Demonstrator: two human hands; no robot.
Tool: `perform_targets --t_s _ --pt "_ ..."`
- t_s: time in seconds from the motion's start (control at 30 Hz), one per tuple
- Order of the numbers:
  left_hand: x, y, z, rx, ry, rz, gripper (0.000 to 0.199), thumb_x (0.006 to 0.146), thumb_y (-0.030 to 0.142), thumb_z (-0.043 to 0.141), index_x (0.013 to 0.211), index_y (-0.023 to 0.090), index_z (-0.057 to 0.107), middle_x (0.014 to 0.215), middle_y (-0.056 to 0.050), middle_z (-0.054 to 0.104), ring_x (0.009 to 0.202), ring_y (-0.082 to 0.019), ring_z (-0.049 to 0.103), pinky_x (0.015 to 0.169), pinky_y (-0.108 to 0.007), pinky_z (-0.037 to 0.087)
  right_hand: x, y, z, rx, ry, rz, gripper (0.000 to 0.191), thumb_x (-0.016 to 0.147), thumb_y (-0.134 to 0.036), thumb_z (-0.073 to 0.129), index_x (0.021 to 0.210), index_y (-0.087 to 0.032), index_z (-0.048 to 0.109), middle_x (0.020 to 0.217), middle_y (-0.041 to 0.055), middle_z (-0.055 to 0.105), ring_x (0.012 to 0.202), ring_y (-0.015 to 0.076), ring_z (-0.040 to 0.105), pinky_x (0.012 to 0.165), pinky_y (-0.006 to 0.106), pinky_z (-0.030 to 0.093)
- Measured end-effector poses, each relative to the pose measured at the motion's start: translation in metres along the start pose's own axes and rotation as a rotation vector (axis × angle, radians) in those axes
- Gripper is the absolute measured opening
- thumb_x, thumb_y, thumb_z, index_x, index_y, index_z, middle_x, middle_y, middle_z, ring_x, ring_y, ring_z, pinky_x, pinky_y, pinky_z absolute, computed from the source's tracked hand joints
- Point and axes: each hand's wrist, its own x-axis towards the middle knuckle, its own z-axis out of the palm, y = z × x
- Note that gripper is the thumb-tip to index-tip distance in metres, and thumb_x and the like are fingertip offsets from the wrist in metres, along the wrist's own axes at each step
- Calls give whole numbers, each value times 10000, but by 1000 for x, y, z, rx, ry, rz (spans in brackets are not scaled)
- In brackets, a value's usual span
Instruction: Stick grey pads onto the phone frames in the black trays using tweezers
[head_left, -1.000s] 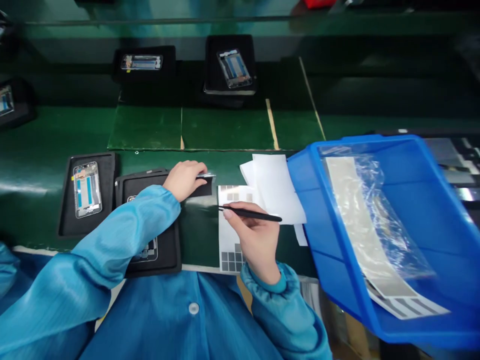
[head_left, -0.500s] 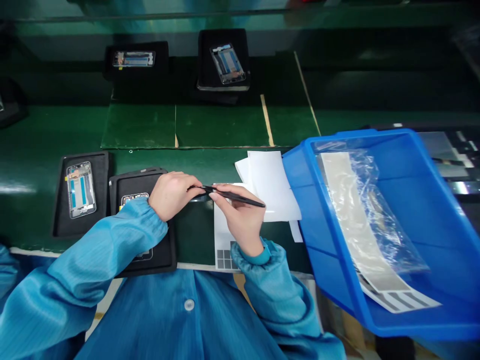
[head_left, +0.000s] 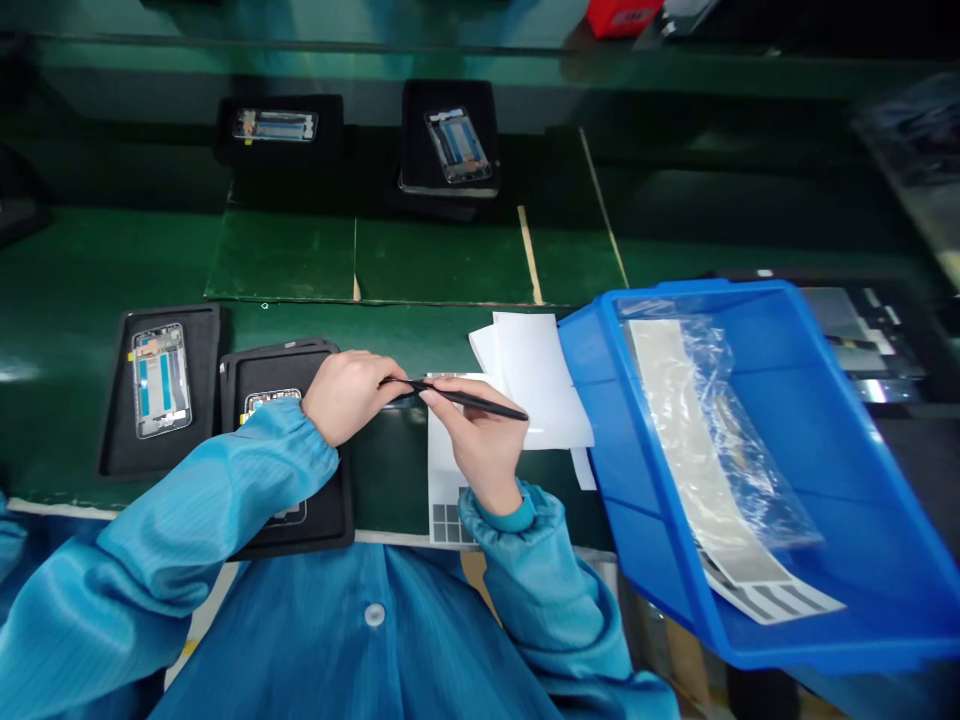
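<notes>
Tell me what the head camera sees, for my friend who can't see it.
A person's right hand holds black tweezers whose tip reaches the left hand, over a green workbench. A blue plastic bin sits to the right.

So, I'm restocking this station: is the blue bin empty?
Not empty. The blue plastic bin holds a long pale sheet, clear plastic film lying along it, and a grey-striped sheet at the near end.

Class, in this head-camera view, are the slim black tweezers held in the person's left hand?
No, the slim black tweezers are gripped in the right hand, and their tips reach the left hand.
</notes>
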Motion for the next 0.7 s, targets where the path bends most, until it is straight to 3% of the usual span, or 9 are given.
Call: perform_targets --t_s 0.27,0.37,0.43,0.57,0.7 --pt "5 -11 6 26 12 13 130 910 299 681 972 202 742 964 -39 780 910 -219 699 844 -346 505 2 -5 7 -3 144 -12 164 691 -268 875 805 -223 765 828 28 784 786 213 755 754 371 629" --pt "-1 -24 -11 70 108 1 357 878 328 724 1180 143 683 1171 -110 739 1073 -273 663 924 -392 499 4 -6 14 -13 117 53 204 693 -293 881 840 -211 764 774 21 772 720 200 745 688 347 621" --pt "-16 -37 -29 112 189 -42 397 890 305 704 1240 125 653 1218 -125 717 1112 -286 644 946 -407 497 4 -4 21 -2 77 98 218 702 -315 877 852 -206 763 739 12 760 678 186 729 664 337 611" --pt "-69 -73 -57 159 265 -143 260 947 255 595 1174 164 682 1135 -84 735 1056 -267 650 918 -404 514 0 1 42 -4 -18 189 217 709 -333 877 849 -211 764 711 -4 746 626 153 695 620 298 581" --pt "-123 -97 -55 148 302 -233 201 962 241 555 1090 177 696 1034 -66 739 975 -234 658 885 -377 532 -6 3 74 -56 -141 263 211 696 -328 887 826 -214 766 706 -7 750 616 140 684 598 270 570"
